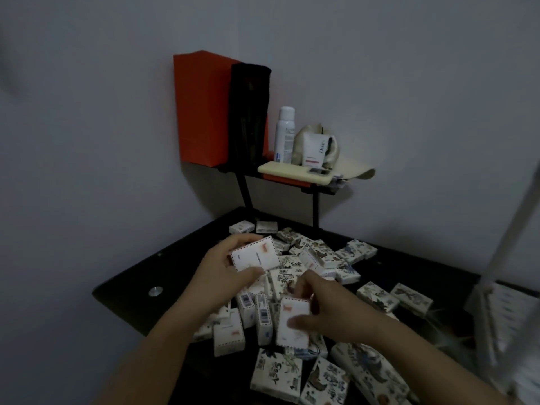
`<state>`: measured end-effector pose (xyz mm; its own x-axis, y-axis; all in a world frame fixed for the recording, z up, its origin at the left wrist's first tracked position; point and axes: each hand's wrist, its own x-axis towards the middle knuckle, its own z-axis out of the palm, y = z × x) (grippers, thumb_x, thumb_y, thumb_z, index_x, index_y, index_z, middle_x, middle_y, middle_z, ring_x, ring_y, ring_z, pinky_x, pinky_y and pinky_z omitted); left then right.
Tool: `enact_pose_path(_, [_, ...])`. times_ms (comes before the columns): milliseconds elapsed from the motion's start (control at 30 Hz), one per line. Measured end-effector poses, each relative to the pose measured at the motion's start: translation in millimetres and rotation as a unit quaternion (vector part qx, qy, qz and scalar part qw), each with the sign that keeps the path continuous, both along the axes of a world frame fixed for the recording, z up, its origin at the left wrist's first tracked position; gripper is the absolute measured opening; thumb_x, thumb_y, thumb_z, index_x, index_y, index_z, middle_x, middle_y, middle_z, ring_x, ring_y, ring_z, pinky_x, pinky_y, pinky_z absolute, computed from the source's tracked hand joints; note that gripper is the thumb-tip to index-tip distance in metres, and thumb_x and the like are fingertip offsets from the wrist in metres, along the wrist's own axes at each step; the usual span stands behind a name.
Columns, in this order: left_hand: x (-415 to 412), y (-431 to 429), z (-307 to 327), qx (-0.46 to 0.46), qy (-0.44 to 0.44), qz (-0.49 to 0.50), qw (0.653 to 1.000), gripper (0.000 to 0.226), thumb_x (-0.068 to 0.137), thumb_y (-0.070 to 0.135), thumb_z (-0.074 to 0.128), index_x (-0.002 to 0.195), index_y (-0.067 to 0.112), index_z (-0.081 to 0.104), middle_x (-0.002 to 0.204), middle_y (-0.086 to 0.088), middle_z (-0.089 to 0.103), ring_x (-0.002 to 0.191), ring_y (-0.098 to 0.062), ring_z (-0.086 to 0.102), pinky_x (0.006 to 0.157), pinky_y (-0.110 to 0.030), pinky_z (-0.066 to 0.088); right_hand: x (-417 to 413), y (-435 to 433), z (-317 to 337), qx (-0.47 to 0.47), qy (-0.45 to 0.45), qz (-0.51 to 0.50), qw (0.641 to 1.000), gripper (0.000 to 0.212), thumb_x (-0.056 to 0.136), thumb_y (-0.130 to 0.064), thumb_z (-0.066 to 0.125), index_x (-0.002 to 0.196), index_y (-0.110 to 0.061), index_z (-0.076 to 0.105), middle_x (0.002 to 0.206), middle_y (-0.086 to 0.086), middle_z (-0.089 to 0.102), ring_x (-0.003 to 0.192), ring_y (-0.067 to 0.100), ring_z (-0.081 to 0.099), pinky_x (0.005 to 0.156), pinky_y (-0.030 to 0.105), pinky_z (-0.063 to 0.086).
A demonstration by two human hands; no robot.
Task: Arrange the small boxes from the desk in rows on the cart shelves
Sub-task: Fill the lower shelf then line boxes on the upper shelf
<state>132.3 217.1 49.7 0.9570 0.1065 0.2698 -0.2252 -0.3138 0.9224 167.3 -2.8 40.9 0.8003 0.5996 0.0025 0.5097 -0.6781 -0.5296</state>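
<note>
Two grips I see: left hand (222,277) pinches upper box (254,257). Right hand (331,312) holds lower box (293,324) over desk (131,287).

Both forearms are extended; one box (254,257) is gripped by the raised left hand (225,276), a second box (290,334) by the right hand (336,311).

Your left hand (222,273) and right hand (330,311) are bare, and each runs back into an uncovered arm: the left forearm (152,355) and the right forearm (423,355) show as bare skin all the way down to the lower edge of the view. The light is dim, so you see the arms as smooth rounded shapes, and the fingers (305,287) of your right hand are smeared by blur, too soft for finer detail.
</note>
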Motion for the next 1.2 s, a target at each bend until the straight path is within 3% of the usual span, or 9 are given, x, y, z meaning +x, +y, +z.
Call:
enact_pose_path(133, [-5.0,-34.3,26.0,-0.031,0.022,-0.057,0.998,0.033,0.083,0.004,0.071,0.104,0.026,0.057,0.112,0.004,0.066,0.086,-0.018,0.071,0.079,-0.043,0.059,-17.6,-27.7,22.2,0.04,-0.055,-0.055,0.996,0.046,0.083,-0.042,0.072,0.122,-0.045,0.047,0.104,-0.019,0.055,0.075,-0.005,0.055,0.065,0.012,0.042])
enact_pose_path(200, [-4.6,-55.6,38.6,-0.034,0.023,-0.097,0.994,0.028,0.084,0.005,0.07,0.102,0.02,0.055,0.108,0.005,0.069,0.087,-0.017,0.071,0.078,-0.044,0.059,-30.7,-46.2,41.9,0.069,-0.091,-0.072,0.991,0.037,0.082,-0.036,0.074,0.114,-0.041,0.056,0.102,-0.019,0.06,0.073,-0.003,0.057,0.068,0.02,0.049])
enact_pose_path(400, [-11.5,-132.2,94.1,-0.085,-0.048,-0.198,0.975,0.021,0.09,0.003,0.06,0.107,0.014,0.056,0.099,0.002,0.074,0.081,-0.01,0.07,0.064,-0.02,0.054,-95.1,-113.5,120.3,0.211,-0.097,-0.125,0.965,0.027,0.087,-0.005,0.068,0.098,-0.029,0.064,0.08,-0.005,0.073,0.056,0.015,0.069,0.049,0.025,0.052])
enact_pose_path(600, [-37.8,-202.5,155.1,-0.115,-0.208,-0.296,0.925,0.04,0.087,-0.001,0.061,0.119,0.022,0.06,0.096,-0.009,0.073,0.078,-0.013,0.068,0.065,-0.023,0.054,-165.0,-176.2,185.6,0.312,-0.209,-0.149,0.915,0.025,0.085,-0.028,0.072,0.101,-0.01,0.065,0.091,0.008,0.072,0.077,0.021,0.071,0.058,0.033,0.058])
enact_pose_path(700, [-48.6,-240.4,182.3,-0.127,-0.269,-0.313,0.902,0.029,0.082,0.004,0.066,0.107,0.017,0.064,0.093,-0.004,0.071,0.077,-0.006,0.066,0.062,-0.018,0.052,-183.8,-206.3,217.2,0.283,-0.324,-0.214,0.877,0.042,0.081,-0.046,0.063,0.091,-0.005,0.062,0.084,0.005,0.072,0.067,0.014,0.067,0.049,0.036,0.055])
enact_pose_path(800, [-59.2,-278.2,203.2,-0.102,-0.31,-0.31,0.893,0.02,0.087,0.005,0.067,0.1,0.019,0.062,0.095,0.002,0.071,0.083,-0.007,0.067,0.062,-0.016,0.052,-185.3,-252.4,240.8,0.265,-0.391,-0.271,0.838,0.009,0.09,-0.024,0.063,0.093,-0.017,0.059,0.091,0.0,0.068,0.072,0.017,0.068,0.048,0.033,0.053])
enact_pose_path(900, [-64.7,-315.5,221.5,-0.048,-0.34,-0.292,0.893,0.021,0.084,0.01,0.069,0.098,0.022,0.059,0.097,0.008,0.07,0.088,-0.006,0.066,0.066,-0.02,0.055,-178.8,-303.7,257.5,0.205,-0.401,-0.349,0.821,0.035,0.091,-0.015,0.061,0.121,-0.029,0.048,0.117,-0.006,0.056,0.087,0.015,0.068,0.059,0.03,0.059])
enact_pose_path(1033, [-51.3,-367.0,244.2,0.038,-0.351,-0.25,0.902,0.022,0.082,0.015,0.068,0.097,0.025,0.055,0.098,0.013,0.066,0.091,-0.001,0.062,0.072,-0.022,0.056,-157.9,-362.3,265.7,0.165,-0.406,-0.428,0.79,0.044,0.087,-0.019,0.069,0.123,-0.023,0.044,0.109,-0.003,0.056,0.086,0.008,0.061,0.067,0.023,0.052])
enact_pose_path(1200, [-19.2,-416.7,267.0,0.157,-0.326,-0.211,0.908,0.023,0.084,0.016,0.068,0.098,0.023,0.051,0.106,0.006,0.064,0.098,-0.013,0.06,0.078,-0.028,0.056,-118.7,-394.3,272.8,0.027,-0.349,-0.452,0.821,0.027,0.087,-0.016,0.069,0.103,-0.027,0.051,0.109,-0.002,0.06,0.091,0.016,0.056,0.064,0.022,0.042])
